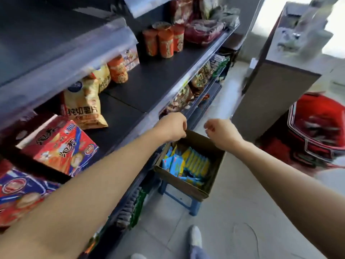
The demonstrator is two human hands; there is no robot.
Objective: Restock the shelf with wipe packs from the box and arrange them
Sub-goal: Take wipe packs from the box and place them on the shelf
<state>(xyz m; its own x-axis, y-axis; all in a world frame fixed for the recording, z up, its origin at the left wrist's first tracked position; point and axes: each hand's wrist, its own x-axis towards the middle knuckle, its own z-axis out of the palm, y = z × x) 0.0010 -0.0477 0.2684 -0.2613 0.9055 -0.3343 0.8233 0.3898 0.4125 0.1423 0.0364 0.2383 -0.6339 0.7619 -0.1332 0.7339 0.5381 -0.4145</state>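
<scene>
An open cardboard box sits on a blue stool beside the shelving. It holds several yellow and blue wipe packs, some standing in a row and some loose. My left hand hovers over the box's far rim with its fingers curled into a fist, and I see nothing in it. My right hand is just to its right above the box, fingers also curled, holding nothing. The dark middle shelf has a wide bare stretch along its front.
Snack bags, orange canisters and red boxes stand on the shelf. More packets fill the lower shelves. A grey counter and a red basket stand on the right. My shoe is on the tiled floor.
</scene>
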